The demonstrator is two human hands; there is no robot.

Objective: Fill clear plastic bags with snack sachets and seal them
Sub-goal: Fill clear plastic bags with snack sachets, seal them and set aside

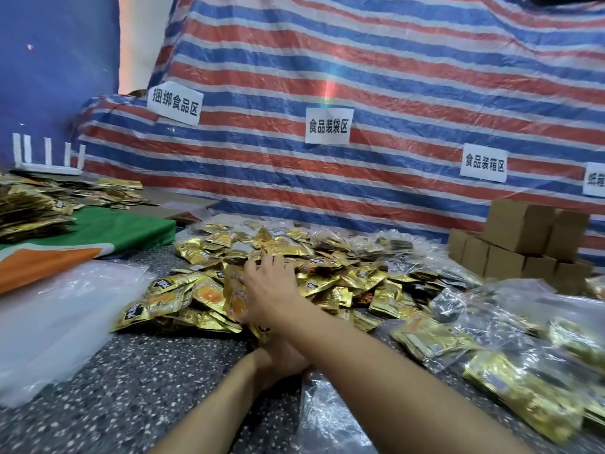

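A big heap of gold snack sachets [327, 273] lies on the speckled table [147, 388]. My right hand [268, 290] reaches across onto the heap's near left side and grips a bunch of sachets standing on edge under its palm. My left hand [278, 358] is just below it, largely hidden by my right forearm. It holds the mouth of a clear plastic bag [327, 417], which lies crumpled toward the table's front edge.
Filled clear bags of sachets [510, 365] lie at the right. Brown cardboard boxes [520, 244] are stacked at the back right. A stack of empty clear bags [55, 326] lies at the left, beside a green and orange cloth [98, 237] with more sachets [29, 208]. A striped tarp [360, 93] hangs behind.
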